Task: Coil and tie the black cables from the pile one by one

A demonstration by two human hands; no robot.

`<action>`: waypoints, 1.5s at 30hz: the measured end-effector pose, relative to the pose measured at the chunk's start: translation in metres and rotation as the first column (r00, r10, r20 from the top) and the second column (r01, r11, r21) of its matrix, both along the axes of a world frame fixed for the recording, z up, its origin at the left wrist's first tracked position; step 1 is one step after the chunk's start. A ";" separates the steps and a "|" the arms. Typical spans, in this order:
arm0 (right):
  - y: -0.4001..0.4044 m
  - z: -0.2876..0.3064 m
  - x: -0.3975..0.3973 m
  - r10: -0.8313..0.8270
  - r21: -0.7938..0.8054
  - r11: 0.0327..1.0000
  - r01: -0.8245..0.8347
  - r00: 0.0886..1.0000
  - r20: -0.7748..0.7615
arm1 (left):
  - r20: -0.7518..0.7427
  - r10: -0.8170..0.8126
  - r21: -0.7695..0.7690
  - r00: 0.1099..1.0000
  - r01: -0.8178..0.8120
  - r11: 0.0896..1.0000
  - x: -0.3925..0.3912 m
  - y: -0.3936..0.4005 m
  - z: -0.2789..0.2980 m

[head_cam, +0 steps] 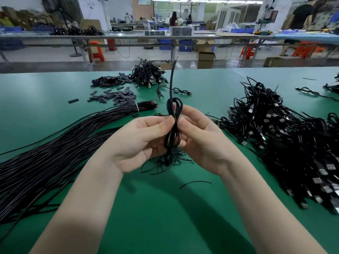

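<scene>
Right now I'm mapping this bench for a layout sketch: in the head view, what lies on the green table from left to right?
Bundle of long straight cables → left hand → coiled cable held up by both hands → right hand → pile of cables with plugs.

This is a factory assembly floor. A long green worktable (183, 208) carries bulk stock: a bundle of straight black wires (55, 143) on the left, a heap of USB cables (293, 143) on the right, and a scatter of small dark sleeves (113, 88) beyond. Behind stand more long benches (128, 36), blue bins (185, 45), cardboard boxes (205, 59) and orange stools (96, 52) on a bare floor under strip lights, with workers (173, 18) at far stations.
</scene>
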State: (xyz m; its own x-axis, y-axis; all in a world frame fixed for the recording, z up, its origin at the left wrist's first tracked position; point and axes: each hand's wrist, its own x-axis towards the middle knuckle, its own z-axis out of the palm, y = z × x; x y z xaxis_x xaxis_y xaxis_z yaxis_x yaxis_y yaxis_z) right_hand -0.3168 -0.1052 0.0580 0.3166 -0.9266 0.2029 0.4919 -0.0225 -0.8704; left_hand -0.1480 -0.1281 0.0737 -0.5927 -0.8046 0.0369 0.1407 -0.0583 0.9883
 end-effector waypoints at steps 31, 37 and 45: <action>0.052 -0.030 -0.228 -0.404 -0.733 0.364 0.575 -0.611 -0.681 | 0.680 0.684 -0.660 -0.265 0.185 0.728 0.143 -0.042 -0.089; 0.036 -0.068 -0.087 -0.602 -0.722 0.603 0.340 -0.399 -0.691 | 0.673 0.711 -0.720 -0.202 0.038 0.693 0.142 -0.050 -0.103; 0.026 -0.115 -0.047 -0.561 -0.575 0.673 0.466 -0.186 -0.807 | 0.538 0.823 -0.633 0.183 -0.556 0.538 0.175 -0.052 -0.085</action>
